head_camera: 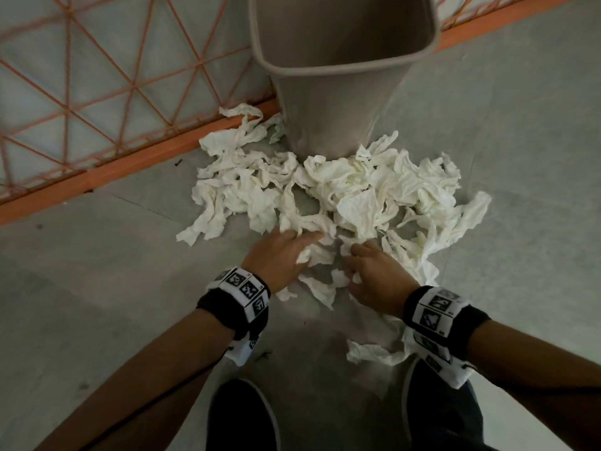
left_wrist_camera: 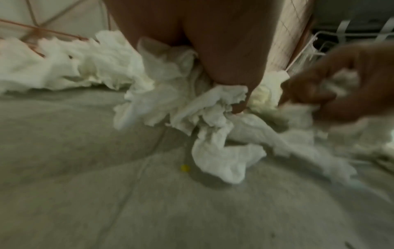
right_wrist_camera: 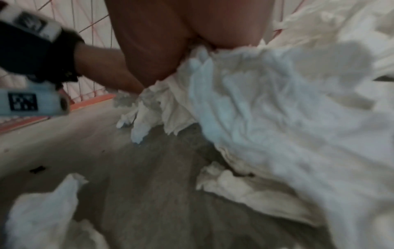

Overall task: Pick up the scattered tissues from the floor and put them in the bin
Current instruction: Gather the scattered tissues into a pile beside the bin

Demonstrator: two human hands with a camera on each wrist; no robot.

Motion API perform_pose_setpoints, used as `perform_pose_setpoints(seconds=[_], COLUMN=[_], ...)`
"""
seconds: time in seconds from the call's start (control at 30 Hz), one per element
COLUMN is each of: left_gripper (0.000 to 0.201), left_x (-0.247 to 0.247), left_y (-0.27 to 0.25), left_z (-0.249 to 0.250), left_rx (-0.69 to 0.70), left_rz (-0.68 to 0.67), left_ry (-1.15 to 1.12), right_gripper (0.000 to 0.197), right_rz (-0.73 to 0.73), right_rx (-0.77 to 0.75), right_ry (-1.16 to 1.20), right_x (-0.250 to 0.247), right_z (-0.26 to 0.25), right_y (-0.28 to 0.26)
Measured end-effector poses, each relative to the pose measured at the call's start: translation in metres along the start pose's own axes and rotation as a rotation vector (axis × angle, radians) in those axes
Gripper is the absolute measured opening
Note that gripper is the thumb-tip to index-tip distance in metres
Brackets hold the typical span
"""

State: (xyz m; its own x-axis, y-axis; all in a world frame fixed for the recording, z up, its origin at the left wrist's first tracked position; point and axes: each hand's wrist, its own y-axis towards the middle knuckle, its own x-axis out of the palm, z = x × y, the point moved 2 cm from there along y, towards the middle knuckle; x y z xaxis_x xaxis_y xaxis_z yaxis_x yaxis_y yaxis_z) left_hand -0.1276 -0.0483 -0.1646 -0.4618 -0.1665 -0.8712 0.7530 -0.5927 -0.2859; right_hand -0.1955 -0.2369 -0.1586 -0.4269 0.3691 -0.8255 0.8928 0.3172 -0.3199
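Tissues lie in a big crumpled heap on the floor, piled right up against the foot of the bin and spreading out both sides; a few strays sit nearer the feet, e.g. one by the right shoe. Bin stands upright, mouth open; the part of its inside in view shows no tissues.

Step in hand: gathering, v. early, none binned that I can see.

Left hand is at the near edge of the heap, fingers curled round a wad of tissue. Right hand is just beside it, fingers bunching tissue too; the left wrist view shows it clutching a clump.

Next move, as I judge it: scoop both hands together to bunch a bigger load, lift clear w/o trailing bits, carry fwd over the rim and drop in. Paper's light and loose, so squeeze firmly; expect several trips.

Behind the bin runs an orange mesh fence.
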Motion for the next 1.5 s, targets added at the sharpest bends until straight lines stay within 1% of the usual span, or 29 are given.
perform_pose_setpoints(seconds=[0.03, 0.1, 0.13, 0.17, 0.23, 0.27, 0.3, 0.37, 0.4, 0.43, 0.47, 0.5, 0.57, 0.6, 0.67, 0.7, 0.73, 0.77, 0.83, 0.9, 0.97, 1.0, 1.07, 1.13, 1.2, 1.3, 1.33, 1.37, 1.5], left_gripper=[0.043, 0.024, 0.020, 0.018, 0.015, 0.015, 0.015, 0.017, 0.023, 0.029, 0.035, 0.044, 0.058, 0.060, 0.049, 0.041, 0.033, 0.027, 0.021, 0.018, 0.016, 0.017, 0.017, 0.022, 0.022, 0.007, 0.017, 0.030, 0.060], left_x=[0.003, 0.007, 0.006, 0.004, -0.011, -0.018, -0.027, -0.042, -0.046, -0.048, -0.047, -0.044, -0.032, -0.024, -0.010, -0.005, -0.001, 0.001, 0.002, -0.004, -0.013, -0.020, -0.036, -0.055, -0.079, -0.117, -0.129, -0.139, -0.178], left_y=[-0.002, -0.006, -0.006, -0.007, -0.009, -0.012, -0.013, -0.018, -0.019, -0.018, -0.014, -0.008, 0.004, 0.010, 0.013, 0.012, 0.009, 0.006, -0.001, -0.010, -0.019, -0.023, -0.032, -0.039, -0.045, -0.051, -0.050, -0.049, -0.036], left_z=[0.001, -0.006, -0.010, -0.012, -0.003, -0.002, -0.002, -0.003, -0.002, 0.000, 0.003, 0.005, 0.006, 0.004, -0.001, -0.005, -0.009, -0.012, -0.017, -0.016, -0.010, -0.007, -0.002, 0.001, 0.005, 0.017, 0.022, 0.027, 0.050], left_rx=[0.021, 0.033, 0.030, 0.012, -0.025, -0.075, -0.130, -0.205, -0.221, -0.206, -0.178, -0.141, -0.095, -0.096, -0.103, -0.105, -0.111, -0.111, -0.089, -0.067, -0.061, -0.081, -0.128, -0.186, -0.213, -0.170, -0.141, -0.103, 0.010], left_rz=[0.015, 0.109, 0.149, 0.159, 0.230, 0.266, 0.309, 0.405, 0.411, 0.390, 0.351, 0.308, 0.227, 0.186, 0.132, 0.126, 0.133, 0.146, 0.163, 0.192, 0.235, 0.251, 0.295, 0.337, 0.423, 0.563, 0.590, 0.613, 0.692], left_ry=[0.019, 0.030, 0.023, -0.005, -0.124, -0.187, -0.253, -0.325, -0.320, -0.306, -0.285, -0.251, -0.155, -0.096, 0.004, 0.023, 0.018, 0.001, -0.032, -0.080, -0.163, -0.222, -0.334, -0.408, -0.483, -0.565, -0.577, -0.587, -0.567], right_gripper=[0.008, 0.014, 0.016, 0.018, 0.019, 0.019, 0.024, 0.047, 0.058, 0.065, 0.067, 0.065, 0.053, 0.043, 0.023, 0.021, 0.023, 0.027, 0.033, 0.048, 0.058, 0.056, 0.040, 0.027, 0.020, 0.008, 0.003, 0.004, 0.013], right_rz=[0.035, 0.083, 0.116, 0.149, 0.242, 0.254, 0.245, 0.158, 0.111, 0.076, 0.064, 0.067, 0.092, 0.102, 0.112, 0.109, 0.112, 0.121, 0.185, 0.253, 0.258, 0.242, 0.208, 0.226, 0.288, 0.423, 0.460, 0.486, 0.613], right_rx=[-0.015, -0.001, 0.019, 0.038, 0.105, 0.137, 0.179, 0.293, 0.342, 0.368, 0.376, 0.377, 0.354, 0.339, 0.321, 0.316, 0.314, 0.324, 0.337, 0.325, 0.320, 0.312, 0.298, 0.279, 0.266, 0.255, 0.256, 0.257, 0.200], right_ry=[0.052, 0.148, 0.180, 0.205, 0.235, 0.238, 0.215, 0.131, 0.086, 0.053, 0.029, 0.012, 0.005, 0.015, 0.035, 0.044, 0.056, 0.069, 0.094, 0.106, 0.080, 0.047, -0.030, -0.018, 0.102, 0.322, 0.389, 0.445, 0.582], right_x=[-0.003, -0.011, -0.016, -0.020, -0.032, -0.032, -0.033, -0.028, -0.024, -0.020, -0.016, -0.014, -0.012, -0.010, -0.008, -0.007, -0.005, -0.005, -0.010, -0.018, -0.024, -0.025, -0.023, -0.024, -0.032, -0.053, -0.063, -0.074, -0.127], right_z=[0.000, -0.001, 0.000, 0.002, 0.014, 0.018, 0.021, 0.029, 0.032, 0.034, 0.037, 0.039, 0.041, 0.042, 0.041, 0.041, 0.040, 0.038, 0.032, 0.025, 0.019, 0.018, 0.018, 0.018, 0.017, 0.010, 0.006, 0.002, -0.019], right_y=[-0.003, -0.006, -0.007, -0.007, -0.013, -0.013, -0.011, -0.011, -0.011, -0.011, -0.012, -0.012, -0.010, -0.009, -0.008, -0.009, -0.010, -0.012, -0.011, -0.004, 0.007, 0.014, 0.023, 0.028, 0.026, 0.018, 0.015, 0.010, -0.001])
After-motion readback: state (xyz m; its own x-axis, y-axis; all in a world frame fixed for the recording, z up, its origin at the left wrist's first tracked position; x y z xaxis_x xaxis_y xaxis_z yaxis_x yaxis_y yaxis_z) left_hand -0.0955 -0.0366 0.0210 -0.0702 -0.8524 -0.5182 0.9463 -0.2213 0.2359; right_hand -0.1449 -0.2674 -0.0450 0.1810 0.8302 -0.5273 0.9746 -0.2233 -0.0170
